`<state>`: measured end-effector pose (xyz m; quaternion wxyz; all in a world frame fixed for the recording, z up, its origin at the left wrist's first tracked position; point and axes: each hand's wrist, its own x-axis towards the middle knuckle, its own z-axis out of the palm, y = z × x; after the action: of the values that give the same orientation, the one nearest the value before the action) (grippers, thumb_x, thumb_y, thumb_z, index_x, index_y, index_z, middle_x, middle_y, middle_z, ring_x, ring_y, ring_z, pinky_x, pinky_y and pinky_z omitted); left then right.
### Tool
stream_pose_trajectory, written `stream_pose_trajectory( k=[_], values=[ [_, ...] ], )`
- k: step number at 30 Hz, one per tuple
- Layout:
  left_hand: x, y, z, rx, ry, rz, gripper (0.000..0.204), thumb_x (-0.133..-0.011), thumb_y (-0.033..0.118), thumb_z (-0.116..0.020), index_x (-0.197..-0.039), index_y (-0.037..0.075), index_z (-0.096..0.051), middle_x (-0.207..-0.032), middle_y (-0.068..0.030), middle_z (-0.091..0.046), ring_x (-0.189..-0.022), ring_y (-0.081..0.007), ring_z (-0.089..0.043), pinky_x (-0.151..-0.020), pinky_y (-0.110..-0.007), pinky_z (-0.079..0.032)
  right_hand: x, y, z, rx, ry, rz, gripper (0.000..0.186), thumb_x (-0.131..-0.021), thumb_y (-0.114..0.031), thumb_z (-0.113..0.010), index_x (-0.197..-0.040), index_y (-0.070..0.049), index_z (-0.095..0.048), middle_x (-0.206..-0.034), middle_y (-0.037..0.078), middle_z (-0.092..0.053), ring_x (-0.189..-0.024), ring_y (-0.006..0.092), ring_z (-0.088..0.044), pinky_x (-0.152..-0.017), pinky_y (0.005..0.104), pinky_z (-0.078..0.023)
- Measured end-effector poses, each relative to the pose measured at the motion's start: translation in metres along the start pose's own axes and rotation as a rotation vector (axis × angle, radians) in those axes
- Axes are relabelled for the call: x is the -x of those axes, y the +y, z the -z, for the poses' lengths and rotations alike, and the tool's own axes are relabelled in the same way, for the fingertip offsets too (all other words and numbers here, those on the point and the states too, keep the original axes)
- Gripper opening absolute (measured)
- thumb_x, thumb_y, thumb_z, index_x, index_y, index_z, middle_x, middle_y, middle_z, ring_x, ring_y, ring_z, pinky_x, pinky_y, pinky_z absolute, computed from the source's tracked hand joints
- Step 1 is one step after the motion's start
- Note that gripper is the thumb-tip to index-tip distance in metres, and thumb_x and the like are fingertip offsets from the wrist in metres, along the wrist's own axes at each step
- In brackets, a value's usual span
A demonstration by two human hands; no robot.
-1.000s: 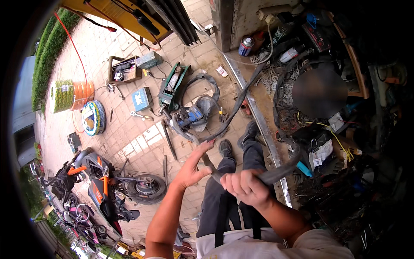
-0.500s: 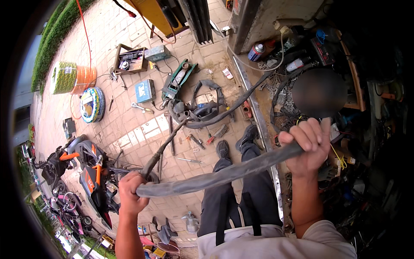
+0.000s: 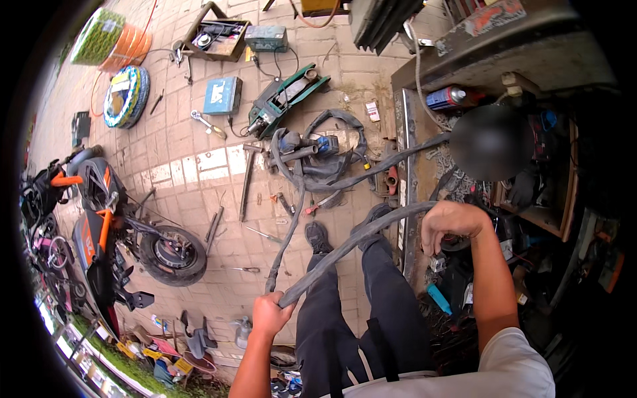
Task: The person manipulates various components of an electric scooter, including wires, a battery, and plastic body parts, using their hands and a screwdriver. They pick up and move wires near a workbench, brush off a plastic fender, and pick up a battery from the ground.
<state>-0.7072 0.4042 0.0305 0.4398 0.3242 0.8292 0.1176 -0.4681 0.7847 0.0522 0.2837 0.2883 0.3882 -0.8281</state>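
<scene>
My left hand (image 3: 269, 312) is closed around a long dark-grey rubber tube (image 3: 358, 244), low in the centre. The tube slants up across my legs to my right hand (image 3: 451, 222), whose curled fingers hook loosely over it at the right. A thinner stretch runs from my left hand up to a loose coil (image 3: 352, 169) on the paving, where a blue-and-black power tool (image 3: 326, 144), a metal bar (image 3: 247, 186) and small hand tools lie. A green floor jack (image 3: 285, 99) is beyond the coil.
An orange-and-black motorbike (image 3: 99, 232) lies left. A blue case (image 3: 222, 96), toolbox (image 3: 212, 43) and ratchet (image 3: 209, 123) sit on the paving (image 3: 166, 146). A metal sill (image 3: 405, 172) borders a cluttered doorway at right, with a spray can (image 3: 444, 98); part there is blurred.
Both hands first spread apart with the tube. Since then my left hand has moved rightward, and my right hand has turned over, its fingers now pointing down. The view has shifted.
</scene>
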Motion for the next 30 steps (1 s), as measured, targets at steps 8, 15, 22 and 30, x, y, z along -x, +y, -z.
stream_pose_trajectory(
  k=[8,15,22,30],
  values=[
    [-0.012,-0.081,-0.114,0.122,-0.041,0.105,0.03,-0.064,0.026,-0.074,-0.056,0.003,-0.056,-0.059,-0.0174,-0.057,-0.058,-0.0357,-0.058,-0.055,-0.043,-0.046,-0.349,-0.033,0.126,1.151,0.731,0.197,0.03,-0.068,-0.021,-0.075,-0.089,-0.003,-0.065,-0.087,0.017,-0.065,-0.083,0.0305,-0.063,-0.075,0.0371,-0.049],
    [-0.023,-0.14,-0.175,0.09,-0.017,0.026,0.028,-0.052,0.024,-0.076,-0.053,0.008,-0.052,-0.054,-0.0099,-0.053,-0.055,-0.0302,-0.054,-0.054,-0.041,-0.043,-0.524,0.02,0.184,1.278,0.531,-0.073,0.037,-0.07,-0.011,-0.063,-0.106,-0.002,-0.061,-0.099,0.021,-0.064,-0.095,0.0333,-0.06,-0.083,0.0367,-0.046],
    [-0.034,-0.146,-0.177,0.159,-0.043,0.039,0.026,-0.052,0.022,-0.075,-0.054,0.007,-0.054,-0.055,-0.0105,-0.053,-0.057,-0.0308,-0.056,-0.056,-0.04,-0.043,-0.533,0.06,0.206,1.268,0.434,0.143,0.036,-0.068,-0.013,-0.067,-0.101,0.0,-0.06,-0.097,0.022,-0.063,-0.092,0.0334,-0.06,-0.08,0.0388,-0.047],
    [-0.028,-0.097,-0.103,0.086,-0.074,0.162,0.036,-0.063,0.032,-0.076,-0.052,0.005,-0.054,-0.051,-0.0151,-0.054,-0.05,-0.0345,-0.055,-0.049,-0.041,-0.044,-0.313,-0.033,0.074,1.475,0.402,0.23,0.027,-0.061,-0.016,-0.065,-0.081,0.001,-0.058,-0.078,0.023,-0.06,-0.079,0.04,-0.058,-0.071,0.0451,-0.047]
  ],
)
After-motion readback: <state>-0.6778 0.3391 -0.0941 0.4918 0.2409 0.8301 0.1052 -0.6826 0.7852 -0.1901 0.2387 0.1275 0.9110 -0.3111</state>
